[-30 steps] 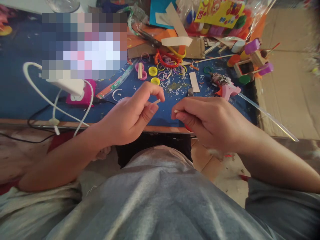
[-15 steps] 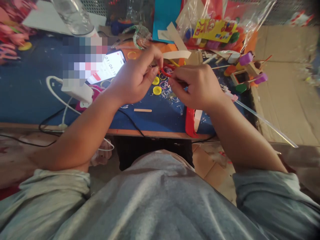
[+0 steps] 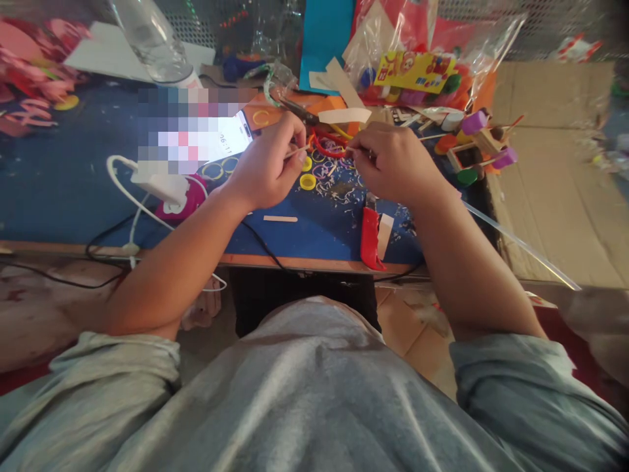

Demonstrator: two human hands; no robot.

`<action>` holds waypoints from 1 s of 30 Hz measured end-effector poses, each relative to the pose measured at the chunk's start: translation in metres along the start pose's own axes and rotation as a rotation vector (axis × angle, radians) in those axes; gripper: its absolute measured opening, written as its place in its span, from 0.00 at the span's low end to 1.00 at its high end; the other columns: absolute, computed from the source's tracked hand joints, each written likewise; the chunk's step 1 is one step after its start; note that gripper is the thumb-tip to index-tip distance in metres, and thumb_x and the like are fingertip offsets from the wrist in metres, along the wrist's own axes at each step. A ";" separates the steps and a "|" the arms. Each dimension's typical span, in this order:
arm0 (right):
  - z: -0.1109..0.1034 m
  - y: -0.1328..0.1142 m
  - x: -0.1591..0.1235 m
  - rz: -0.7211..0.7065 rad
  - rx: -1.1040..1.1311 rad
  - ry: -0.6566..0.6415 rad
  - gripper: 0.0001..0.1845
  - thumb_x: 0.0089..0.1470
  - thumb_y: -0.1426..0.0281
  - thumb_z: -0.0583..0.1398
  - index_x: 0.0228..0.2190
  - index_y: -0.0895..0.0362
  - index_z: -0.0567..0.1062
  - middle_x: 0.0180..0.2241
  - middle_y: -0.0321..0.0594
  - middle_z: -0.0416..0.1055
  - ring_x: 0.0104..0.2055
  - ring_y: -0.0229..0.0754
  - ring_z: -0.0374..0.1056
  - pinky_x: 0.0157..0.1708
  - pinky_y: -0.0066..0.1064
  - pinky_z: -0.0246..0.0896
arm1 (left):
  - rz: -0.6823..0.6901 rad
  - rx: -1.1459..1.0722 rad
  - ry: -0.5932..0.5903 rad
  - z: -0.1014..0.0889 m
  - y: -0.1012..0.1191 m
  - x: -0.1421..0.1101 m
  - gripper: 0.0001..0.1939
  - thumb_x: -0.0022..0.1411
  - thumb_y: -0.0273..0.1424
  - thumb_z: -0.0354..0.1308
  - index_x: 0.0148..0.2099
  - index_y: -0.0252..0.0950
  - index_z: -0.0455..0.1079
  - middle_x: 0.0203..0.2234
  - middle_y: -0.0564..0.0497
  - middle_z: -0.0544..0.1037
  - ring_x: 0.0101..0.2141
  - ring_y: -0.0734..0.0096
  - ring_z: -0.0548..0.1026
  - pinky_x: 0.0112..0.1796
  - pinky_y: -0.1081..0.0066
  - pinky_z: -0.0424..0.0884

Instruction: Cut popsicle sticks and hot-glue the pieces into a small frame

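Note:
My left hand (image 3: 270,164) is closed in a pinch on a short, thin wooden stick (image 3: 297,151), held over the far middle of the blue table. Opposite it, my right hand (image 3: 393,160) is pinched too, its fingertips around something small that I cannot make out. Between the hands and just beyond them lies a red ring-shaped piece (image 3: 328,145). Yellow bottle caps (image 3: 308,181) sit below the left fingertips. Nearer to me are a flat wooden craft stick (image 3: 280,219) and a red-handled utility knife (image 3: 371,236) beside a pale strip (image 3: 386,235).
A phone (image 3: 228,139) and a white charger in a pink socket (image 3: 194,192) with loose cables are at the left. A water bottle (image 3: 154,46) stands behind. Paint pots (image 3: 474,122), a bag of coloured pieces (image 3: 417,72) and cardboard (image 3: 555,196) lie right and back. Shavings litter the middle.
Both hands have moved forward from the table's front edge to the clutter near the red ring. Since half a second ago they have drawn apart slightly. The craft stick and knife have come into view.

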State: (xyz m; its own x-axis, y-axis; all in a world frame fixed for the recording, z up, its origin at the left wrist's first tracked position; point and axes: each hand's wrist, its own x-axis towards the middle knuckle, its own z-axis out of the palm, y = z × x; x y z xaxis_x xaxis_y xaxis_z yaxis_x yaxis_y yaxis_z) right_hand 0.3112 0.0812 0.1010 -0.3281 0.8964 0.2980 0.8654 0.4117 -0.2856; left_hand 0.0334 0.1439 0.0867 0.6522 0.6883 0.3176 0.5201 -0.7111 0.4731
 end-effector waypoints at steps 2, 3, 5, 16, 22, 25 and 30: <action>0.002 0.007 0.000 0.019 -0.017 0.007 0.16 0.72 0.69 0.53 0.47 0.53 0.82 0.49 0.56 0.83 0.49 0.53 0.73 0.46 0.44 0.62 | 0.014 0.023 -0.026 0.001 0.001 -0.001 0.14 0.79 0.42 0.52 0.59 0.43 0.69 0.33 0.49 0.81 0.33 0.60 0.78 0.40 0.59 0.70; 0.002 0.010 0.000 0.026 -0.026 0.004 0.16 0.72 0.69 0.54 0.47 0.54 0.82 0.48 0.56 0.83 0.49 0.52 0.73 0.46 0.44 0.62 | 0.030 0.041 -0.034 0.001 0.002 -0.002 0.13 0.79 0.41 0.51 0.58 0.43 0.71 0.33 0.49 0.81 0.32 0.61 0.78 0.40 0.59 0.70; 0.004 0.013 -0.001 0.018 -0.035 -0.004 0.17 0.73 0.69 0.53 0.47 0.56 0.82 0.49 0.56 0.82 0.50 0.51 0.73 0.48 0.43 0.62 | 0.070 0.074 -0.045 0.002 0.006 -0.005 0.13 0.79 0.38 0.50 0.55 0.42 0.73 0.34 0.48 0.80 0.33 0.61 0.77 0.39 0.60 0.70; 0.021 -0.006 -0.002 -0.065 0.055 -0.041 0.17 0.72 0.71 0.55 0.47 0.54 0.84 0.50 0.52 0.83 0.50 0.51 0.76 0.53 0.44 0.68 | 0.017 -0.052 -0.013 0.008 0.047 -0.063 0.11 0.82 0.34 0.54 0.50 0.37 0.77 0.45 0.45 0.86 0.44 0.64 0.83 0.48 0.65 0.78; 0.040 0.003 0.003 -0.193 0.167 -0.011 0.14 0.72 0.70 0.56 0.47 0.56 0.83 0.45 0.50 0.84 0.47 0.51 0.77 0.50 0.42 0.68 | 0.051 -0.062 0.129 0.020 0.037 -0.068 0.10 0.80 0.35 0.60 0.47 0.38 0.80 0.43 0.46 0.87 0.47 0.60 0.84 0.53 0.62 0.77; 0.049 0.006 0.004 -0.223 0.178 0.024 0.13 0.70 0.71 0.57 0.46 0.56 0.82 0.43 0.50 0.82 0.46 0.51 0.76 0.50 0.43 0.68 | 0.050 -0.011 0.150 0.024 0.026 -0.065 0.08 0.79 0.34 0.62 0.47 0.38 0.81 0.44 0.46 0.87 0.49 0.57 0.84 0.56 0.59 0.76; 0.048 -0.003 0.000 -0.243 0.182 0.028 0.14 0.68 0.70 0.58 0.49 0.57 0.80 0.44 0.49 0.81 0.42 0.49 0.74 0.47 0.42 0.68 | 0.041 -0.047 0.190 0.026 0.018 -0.062 0.09 0.79 0.35 0.63 0.47 0.37 0.83 0.42 0.46 0.88 0.47 0.58 0.84 0.53 0.60 0.77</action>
State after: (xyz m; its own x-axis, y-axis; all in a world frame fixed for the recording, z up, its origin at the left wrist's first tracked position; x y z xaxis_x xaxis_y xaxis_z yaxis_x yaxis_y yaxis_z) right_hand 0.2902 0.0881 0.0579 -0.5049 0.7641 0.4016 0.6796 0.6387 -0.3609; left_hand 0.0163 0.0847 0.0541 0.5544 0.6769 0.4842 0.4662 -0.7346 0.4931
